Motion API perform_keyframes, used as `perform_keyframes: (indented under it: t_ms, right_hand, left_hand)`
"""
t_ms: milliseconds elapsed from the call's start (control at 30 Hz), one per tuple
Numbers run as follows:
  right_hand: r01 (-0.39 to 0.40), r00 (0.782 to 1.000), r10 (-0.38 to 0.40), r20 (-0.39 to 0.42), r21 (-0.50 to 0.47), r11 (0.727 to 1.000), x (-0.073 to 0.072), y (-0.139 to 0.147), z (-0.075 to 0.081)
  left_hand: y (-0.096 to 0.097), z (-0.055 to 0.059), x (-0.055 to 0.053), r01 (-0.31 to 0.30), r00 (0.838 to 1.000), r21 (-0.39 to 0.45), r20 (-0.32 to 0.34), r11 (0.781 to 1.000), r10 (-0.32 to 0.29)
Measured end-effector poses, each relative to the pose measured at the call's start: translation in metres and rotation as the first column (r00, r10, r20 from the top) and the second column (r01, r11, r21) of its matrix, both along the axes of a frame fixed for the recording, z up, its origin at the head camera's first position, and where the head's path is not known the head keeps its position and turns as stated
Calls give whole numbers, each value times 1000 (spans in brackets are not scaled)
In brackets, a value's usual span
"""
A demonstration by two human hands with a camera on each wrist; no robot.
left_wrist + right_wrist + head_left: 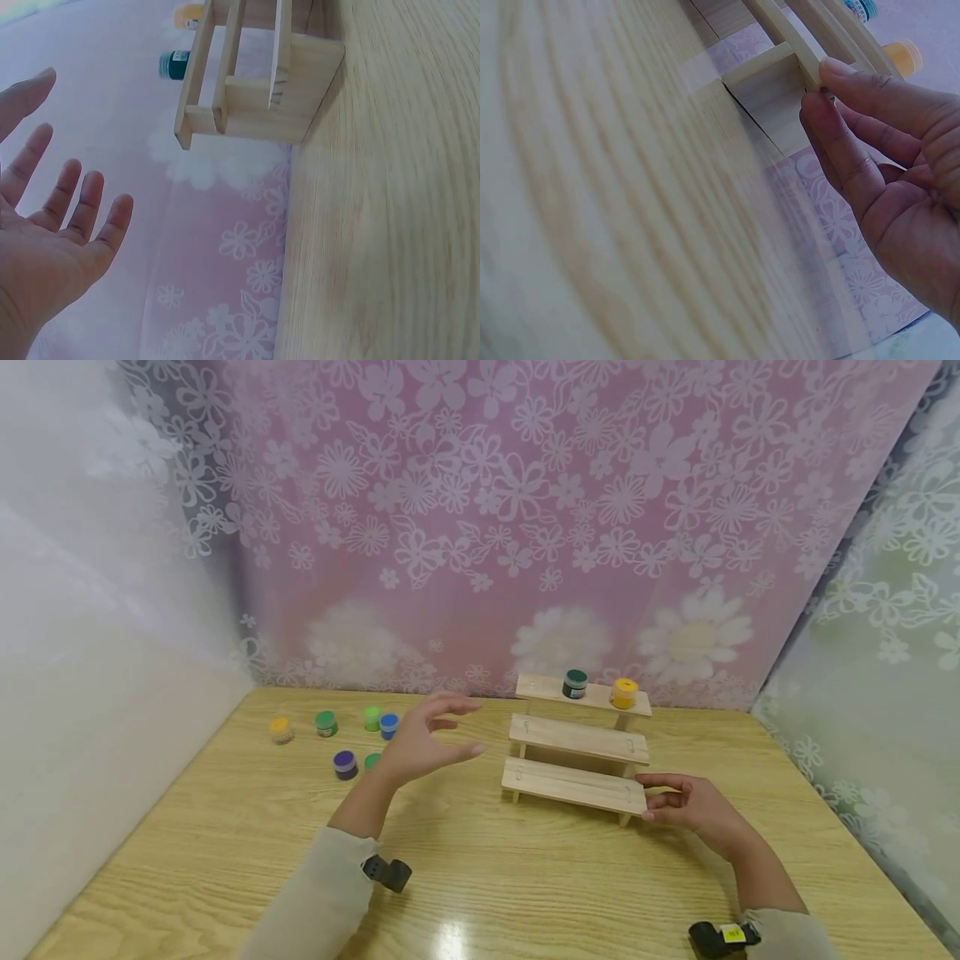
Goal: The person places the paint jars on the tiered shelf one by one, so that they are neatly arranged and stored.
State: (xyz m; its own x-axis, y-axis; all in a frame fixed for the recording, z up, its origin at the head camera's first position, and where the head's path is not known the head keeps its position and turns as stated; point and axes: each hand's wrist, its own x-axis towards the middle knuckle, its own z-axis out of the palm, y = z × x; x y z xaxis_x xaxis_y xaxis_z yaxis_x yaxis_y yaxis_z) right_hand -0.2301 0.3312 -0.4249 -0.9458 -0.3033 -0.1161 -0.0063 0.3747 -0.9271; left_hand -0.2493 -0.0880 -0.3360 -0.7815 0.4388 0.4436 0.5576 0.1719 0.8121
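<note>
A three-tier wooden display stand [577, 737] stands on the table toward the right. My right hand [693, 810] pinches the right end of its lowest step [573, 783], thumb and fingers at the board's corner. In the right wrist view the thumb [855, 79] lies at that corner. On the top step sit a dark green paint jar [575, 684] and a yellow paint jar [624, 693]. My left hand [420, 739] is raised to the left of the stand, its fingers spread apart from the thumb, with nothing in it.
Several small paint jars are on the table at the left: an orange-yellow jar [281, 731], a green jar [326, 723], a light green jar [372, 718], a blue jar [388, 727] and a purple jar [345, 765]. Another green jar [372, 762] is partly behind the left wrist. A flowered curtain [450, 527] hangs behind the table.
</note>
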Motion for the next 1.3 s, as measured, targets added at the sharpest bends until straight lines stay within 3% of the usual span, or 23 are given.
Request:
perform_keyframes:
  t_ms: [467, 833, 1033, 1133, 1300]
  right_hand:
    - [0, 1000, 0, 9, -15, 1000, -1, 0, -1]
    - [2, 1000, -2, 18, -29, 1000, -1, -1, 0]
    - [1, 1000, 0, 22, -37, 999, -1, 0, 0]
    - [-1, 1000, 1, 17, -34, 999, -1, 0, 0]
    - [2, 1000, -2, 16, -31, 1000, -1, 0, 0]
  left_hand:
    - [-36, -1, 8, 17, 999, -11, 36, 1000, -16]
    - [-65, -4, 13, -24, 994, -30, 107, 999, 27]
    - [-82, -6, 14, -28, 994, -19, 103, 999, 29]
    - [-92, -10, 14, -44, 994, -27, 103, 999, 46]
    - [-111, -28, 3, -68, 992, -54, 106, 996, 73]
